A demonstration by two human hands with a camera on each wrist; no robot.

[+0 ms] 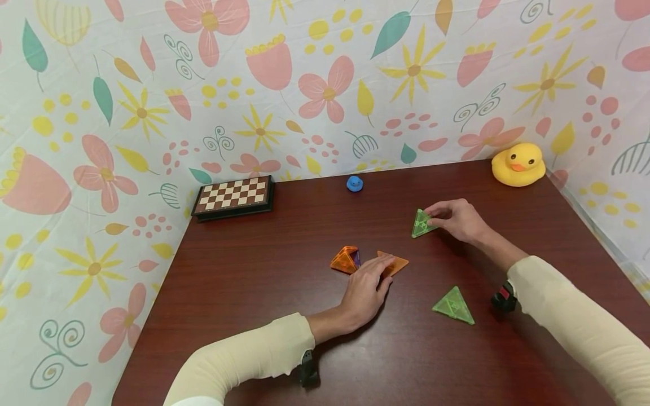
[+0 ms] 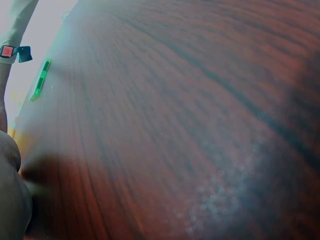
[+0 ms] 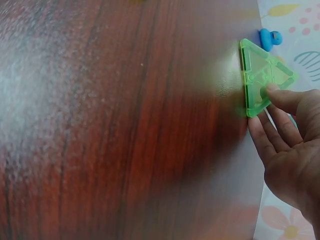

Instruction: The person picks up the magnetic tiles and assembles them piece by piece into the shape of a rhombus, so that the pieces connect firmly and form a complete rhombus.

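Cream sleeves (image 1: 249,351) reach in from the bottom corners over a dark red-brown wooden table (image 1: 228,282). Nearest, right of the lower centre, a loose green triangular tile (image 1: 454,306) lies flat, within easy reach of both hands. At the centre, the left hand (image 1: 363,294) rests with fingers extended rather than curled, their tips over a flat orange triangular tile (image 1: 399,266), perhaps to keep it from sliding. Just left of those fingers sits a raised orange-and-purple piece (image 1: 343,260), partly hidden by the hand. Farther back, right of centre, the right hand (image 1: 463,220) pinches a second green tile (image 1: 420,225) by one side between thumb and fingers, probably to leave its other edges free; whether it touches the table, I cannot tell. Along the back, apparently set aside, are a checkered game box (image 1: 235,194) at left, a small blue duck (image 1: 355,184) at centre and a bigger yellow duck (image 1: 518,165) at right, before a floral cloth (image 1: 325,129).
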